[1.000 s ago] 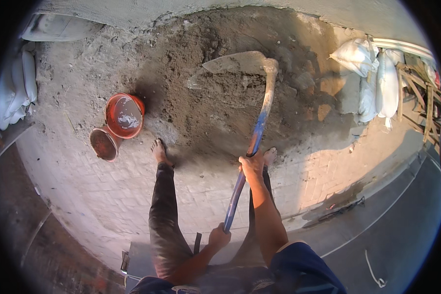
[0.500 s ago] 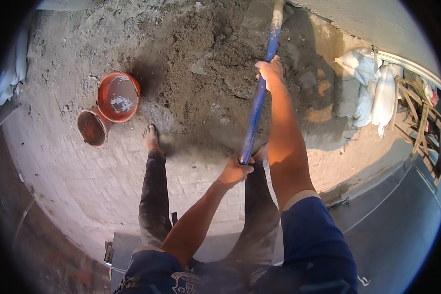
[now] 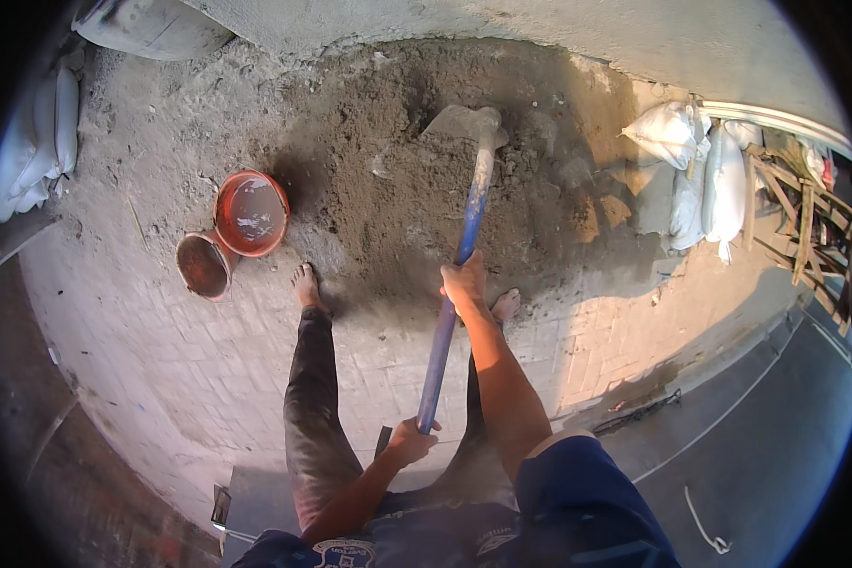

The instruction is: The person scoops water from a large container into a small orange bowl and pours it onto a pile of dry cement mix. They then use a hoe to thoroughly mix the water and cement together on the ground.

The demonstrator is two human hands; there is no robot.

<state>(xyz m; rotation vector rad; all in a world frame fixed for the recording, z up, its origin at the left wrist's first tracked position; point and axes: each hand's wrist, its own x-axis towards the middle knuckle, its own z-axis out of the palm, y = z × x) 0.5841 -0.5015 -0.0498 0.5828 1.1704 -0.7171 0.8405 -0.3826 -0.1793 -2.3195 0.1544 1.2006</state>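
Now both hands clamping blue-handled hoe (image 3: 464,237): right hand (image 3: 464,282) gripping mid-shaft for leverage, left hand (image 3: 409,441) steadying end; blade biting sand pile (image 3: 398,170), upper centre; buckets (image 3: 237,227) sitting left.

Outdoors, on pale brick paving (image 3: 161,379) in low warm sunlight. Grey concrete wall (image 3: 540,28) along the top. White sacks (image 3: 701,161) stacked at right beside wooden scrap (image 3: 795,208); more sacks (image 3: 38,142) at left. Asphalt road (image 3: 776,426) at lower right.

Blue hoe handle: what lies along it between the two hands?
Only bare blue handle runs between the right hand and the left hand; beneath it is brick paving, in the head view.
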